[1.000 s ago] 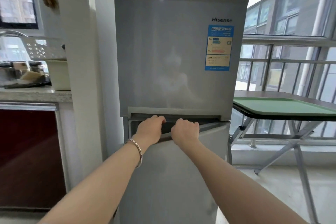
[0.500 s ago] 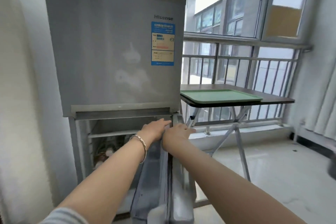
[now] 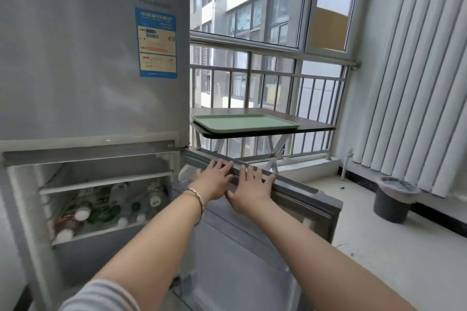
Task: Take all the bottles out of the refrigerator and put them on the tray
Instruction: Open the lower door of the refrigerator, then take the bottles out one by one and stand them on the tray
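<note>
Open door [image 3: 265, 235] between bottles [image 3: 106, 207], tray [image 3: 243, 122]

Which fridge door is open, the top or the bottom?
The lower door, swung wide under both hands; the upper door with the blue sticker is shut.

Brushed silver-grey sheen on the refrigerator [image 3: 83, 58] shell, softly reflective; glossy printed paper for the blue label [image 3: 156, 43]. Smooth matt green plastic on the tray [image 3: 242, 122]. Dark wood-look laminate, faintly shiny, topping the folding table [image 3: 313, 122], with bright metal legs. Polished steel tube along the railing [image 3: 265, 73]. Clear and green plastic bottles [image 3: 106, 207] with white caps, blurred. Thin shiny metal in the bracelet [image 3: 198, 199]. Striped knit cloth on the sleeve [image 3: 101, 295]. Dull grey plastic bucket [image 3: 394, 199].
</note>
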A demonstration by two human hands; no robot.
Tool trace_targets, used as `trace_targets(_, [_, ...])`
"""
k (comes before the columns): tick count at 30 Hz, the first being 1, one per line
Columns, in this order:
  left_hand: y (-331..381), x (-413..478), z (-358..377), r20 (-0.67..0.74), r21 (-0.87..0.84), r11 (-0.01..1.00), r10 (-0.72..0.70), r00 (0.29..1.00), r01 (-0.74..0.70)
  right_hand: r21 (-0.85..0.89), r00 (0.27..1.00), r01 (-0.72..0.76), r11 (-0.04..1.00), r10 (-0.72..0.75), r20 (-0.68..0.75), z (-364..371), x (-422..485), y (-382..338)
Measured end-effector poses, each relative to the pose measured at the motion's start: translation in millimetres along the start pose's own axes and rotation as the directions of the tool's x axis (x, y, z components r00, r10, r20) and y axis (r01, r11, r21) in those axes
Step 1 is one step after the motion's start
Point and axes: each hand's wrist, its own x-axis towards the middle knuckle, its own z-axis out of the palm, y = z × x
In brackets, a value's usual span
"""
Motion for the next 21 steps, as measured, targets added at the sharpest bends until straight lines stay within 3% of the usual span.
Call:
trace_targets(8, [18,20,7,0.033,-0.017,0.998,-0.057,0.998,0.058,0.014,0.990,0.115,0.993,-0.114,-0.079,15,32,44])
trace_targets(13, [17,23,6,0.040,-0.020,0.998,-0.063,0.997,0.063,0.037,0.985,0.130,0.991,-0.125,-0.119,19,34,47])
trace_targets(16, [13,20,6,-0.034,-0.032,0.998,-0.048,0.998,0.047,0.095,0.976,0.108,0.990,-0.087,-0.202,18,33,37])
trace_targets(21, [-48,9,10,-0.156,-0.086,0.968,-0.247,0.956,0.236,0.092,0.883,0.323,0.942,-0.265,-0.388,23,48,-31])
